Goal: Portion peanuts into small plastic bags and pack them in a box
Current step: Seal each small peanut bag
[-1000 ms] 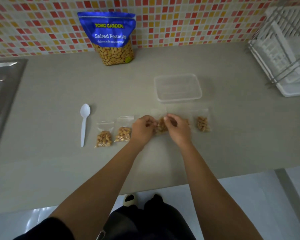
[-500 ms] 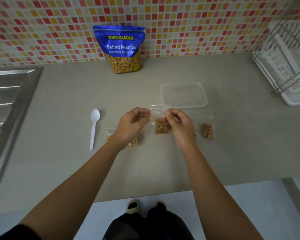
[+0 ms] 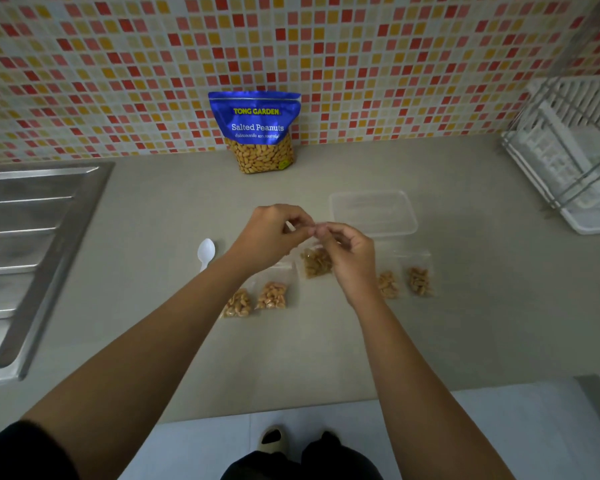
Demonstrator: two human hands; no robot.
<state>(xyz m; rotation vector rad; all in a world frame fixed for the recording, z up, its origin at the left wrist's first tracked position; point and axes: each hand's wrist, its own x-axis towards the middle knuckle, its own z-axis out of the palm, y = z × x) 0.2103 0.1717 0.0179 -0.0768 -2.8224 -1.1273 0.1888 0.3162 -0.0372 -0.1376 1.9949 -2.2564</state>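
My left hand [image 3: 272, 232] and my right hand [image 3: 349, 252] pinch the top edge of a small clear bag of peanuts [image 3: 316, 262], which hangs just above the counter. Two filled small bags [image 3: 237, 304] [image 3: 272, 295] lie to the left under my left forearm. Two more filled bags [image 3: 388, 284] [image 3: 419, 280] lie to the right. A clear plastic box [image 3: 373, 212] sits behind my right hand, with nothing in it. The blue Salted Peanuts pouch [image 3: 256, 131] stands against the tiled wall. A white plastic spoon [image 3: 205, 252] lies left of my left hand.
A steel sink drainboard [image 3: 32, 244] fills the left side. A white dish rack [image 3: 574, 157] stands at the right. The grey counter [image 3: 153, 323] ends at a front edge near my body, with floor and my feet below.
Both hands lifted the middle bag off the counter and brought their fingertips together along its top edge. The camera view tilted down, so everything sits lower in frame.
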